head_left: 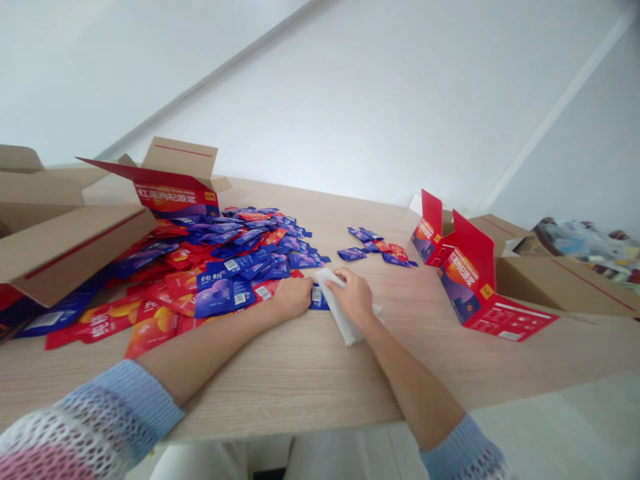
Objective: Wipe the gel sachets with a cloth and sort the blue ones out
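Head view: I read one scene remotely, a pale wood tabletop (280, 393) set against a white wall (375, 120).
Right hand (354, 293): over the tabletop, a little right of centre; its grip is grasping a folded white sheet (343, 323) between thumb and fingers.
White sheet: slants from the fingers toward the near edge, its lower end at the tabletop, part of it behind the hand; I cannot tell whether it is cloth or paper.
Left hand (294, 298): at the right margin of the sachet pile (233, 297), fingers curled in; I cannot tell whether its grip is grasping anything.
Single blue sachet (319, 301): between the two hands, barcode up, just beside the left fingers; contact I cannot confirm.
Sachet pile: red and blue packets, overlapping, spread over the left half of the tabletop.
Small sachet group (383, 246): mostly blue, some red, lying beyond the right hand, apart from the pile.
Left boxes: a red printed box (175, 200) behind the pile, flaps raised; a nearer carton (75, 250) whose brown flap overhangs the packets.
Right boxes: a red box (500, 310) with flaps spread, a second red box (426, 237) just behind it.
Far right: a plastic-wrapped heap (590, 243), contents too blurred for me to identify.
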Demonstrator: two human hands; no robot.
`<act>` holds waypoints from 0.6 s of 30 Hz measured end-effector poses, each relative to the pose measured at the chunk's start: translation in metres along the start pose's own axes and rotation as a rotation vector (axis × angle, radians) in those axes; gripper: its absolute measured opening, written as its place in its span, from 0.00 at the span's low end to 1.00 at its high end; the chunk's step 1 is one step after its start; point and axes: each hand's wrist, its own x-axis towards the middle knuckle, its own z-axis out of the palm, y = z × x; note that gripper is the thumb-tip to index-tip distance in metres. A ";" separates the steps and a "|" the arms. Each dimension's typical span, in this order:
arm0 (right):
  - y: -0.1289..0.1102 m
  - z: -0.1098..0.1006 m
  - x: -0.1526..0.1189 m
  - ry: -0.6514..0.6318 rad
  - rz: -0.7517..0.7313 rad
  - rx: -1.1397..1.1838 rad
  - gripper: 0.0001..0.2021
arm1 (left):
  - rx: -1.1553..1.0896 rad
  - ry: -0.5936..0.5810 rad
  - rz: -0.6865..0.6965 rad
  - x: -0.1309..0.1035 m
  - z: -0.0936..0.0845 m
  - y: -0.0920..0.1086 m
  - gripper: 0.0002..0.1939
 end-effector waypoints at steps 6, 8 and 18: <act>-0.008 0.011 -0.005 -0.095 -0.058 -0.083 0.11 | 0.018 0.017 0.023 -0.001 0.001 0.002 0.16; -0.007 0.012 -0.002 -0.085 -0.029 -0.143 0.11 | 0.016 0.051 0.038 -0.001 0.004 0.003 0.16; 0.018 0.006 0.020 -0.068 0.109 -0.376 0.14 | 0.011 0.050 0.018 -0.004 -0.002 0.012 0.17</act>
